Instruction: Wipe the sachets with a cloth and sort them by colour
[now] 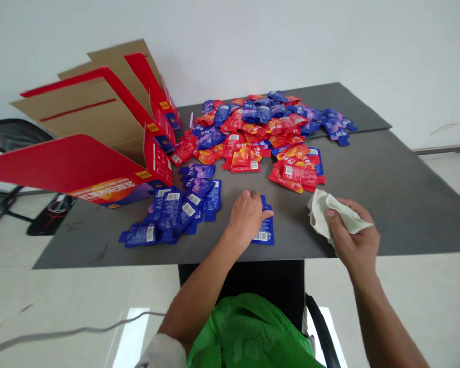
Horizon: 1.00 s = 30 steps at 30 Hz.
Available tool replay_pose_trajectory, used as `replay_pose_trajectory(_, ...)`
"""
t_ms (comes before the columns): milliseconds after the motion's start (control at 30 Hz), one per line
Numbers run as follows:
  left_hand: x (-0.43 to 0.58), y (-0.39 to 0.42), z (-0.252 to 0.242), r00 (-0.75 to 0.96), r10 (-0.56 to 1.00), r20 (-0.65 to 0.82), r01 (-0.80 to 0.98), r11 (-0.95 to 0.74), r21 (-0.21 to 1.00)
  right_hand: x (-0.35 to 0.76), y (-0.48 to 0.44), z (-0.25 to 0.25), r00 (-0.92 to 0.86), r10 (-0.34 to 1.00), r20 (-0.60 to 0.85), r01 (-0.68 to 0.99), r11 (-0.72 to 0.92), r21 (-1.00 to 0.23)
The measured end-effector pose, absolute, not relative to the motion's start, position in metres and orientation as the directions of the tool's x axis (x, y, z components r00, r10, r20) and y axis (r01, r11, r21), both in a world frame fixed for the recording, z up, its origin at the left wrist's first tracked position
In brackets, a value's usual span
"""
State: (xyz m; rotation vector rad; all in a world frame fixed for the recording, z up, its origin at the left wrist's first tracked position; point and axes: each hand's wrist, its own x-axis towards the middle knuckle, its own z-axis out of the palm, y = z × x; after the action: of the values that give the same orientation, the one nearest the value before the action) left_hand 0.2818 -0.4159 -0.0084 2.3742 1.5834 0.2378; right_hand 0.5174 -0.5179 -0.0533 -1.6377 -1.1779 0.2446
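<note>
My left hand [246, 220] rests over a blue pouch [267, 236] near the table's front edge. Its fingers are curled and the thumb lies across the pouch, whose left part is hidden under the hand. Folded pale cloth [324, 212] is pinched between the thumb and fingers of my right hand [354, 232], just above the tabletop at right. To the left, several blue pouches [171, 209] overlap in a loose group, most with barcodes facing up. Beyond my hands, red pouches [245, 153] and blue pouches [262, 113] are heaped together.
Red cardboard boxes [159, 158] with raised flaps stand at the left of the grey table [368, 179]. Behind it runs a white wall [272, 46]. A black chair [11, 135] is at far left, and a grey cable [76, 332] crosses the floor.
</note>
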Motion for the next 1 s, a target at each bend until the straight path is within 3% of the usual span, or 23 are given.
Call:
replay_pose_trajectory(100, 0.277, -0.400, -0.009, 0.409, 0.906, -0.110, 0.784, -0.287, 0.551, 0.514, -0.518, -0.053, 0.587, 0.739, 0.330, 0.504, -0.015, -0.863)
replay_pose_trajectory(200, 0.269, -0.388, -0.007, 0.445, 0.885, -0.136, 0.681, -0.235, 0.694, 0.512, -0.517, -0.050, 0.609, 0.733, 0.302, 0.476, -0.033, -0.879)
replay_pose_trajectory(267, 0.263, -0.389, 0.000, 0.461, 0.884, -0.075, 0.587, -0.240, 0.773, 0.512, -0.517, -0.049, 0.613, 0.732, 0.296, 0.473, -0.040, -0.880)
replay_pose_trajectory(367, 0.250, -0.403, 0.016, 0.423, 0.891, 0.168, 0.407, -0.352, 0.843, 0.513, -0.518, -0.049, 0.614, 0.727, 0.306, 0.484, -0.041, -0.874)
replay_pose_trajectory(433, 0.238, -0.417, 0.023, 0.422, 0.843, 0.335, 0.367, -0.496, 0.787, 0.513, -0.518, -0.049, 0.613, 0.723, 0.319, 0.498, -0.040, -0.867)
replay_pose_trajectory(500, 0.225, -0.432, 0.020, 0.492, 0.766, 0.414, 0.404, -0.622, 0.671, 0.514, -0.518, -0.049, 0.604, 0.722, 0.337, 0.514, -0.030, -0.857)
replay_pose_trajectory(633, 0.204, -0.457, -0.002, 0.685, 0.666, 0.294, 0.533, -0.734, 0.421, 0.515, -0.518, -0.050, 0.578, 0.745, 0.333, 0.517, -0.018, -0.856)
replay_pose_trajectory(733, 0.197, -0.475, -0.014, 0.737, 0.644, 0.205, 0.557, -0.751, 0.355, 0.517, -0.518, -0.051, 0.551, 0.768, 0.326, 0.534, -0.024, -0.845)
replay_pose_trajectory(867, 0.196, -0.498, -0.018, 0.717, 0.648, 0.258, 0.592, -0.761, 0.265, 0.516, -0.510, -0.039, 0.464, 0.817, 0.343, 0.587, 0.007, -0.810)
replay_pose_trajectory(1000, 0.197, -0.514, -0.029, 0.723, 0.606, 0.332, 0.585, -0.792, 0.172, 0.497, -0.487, -0.007, 0.247, 0.839, 0.484, 0.693, 0.197, -0.694)
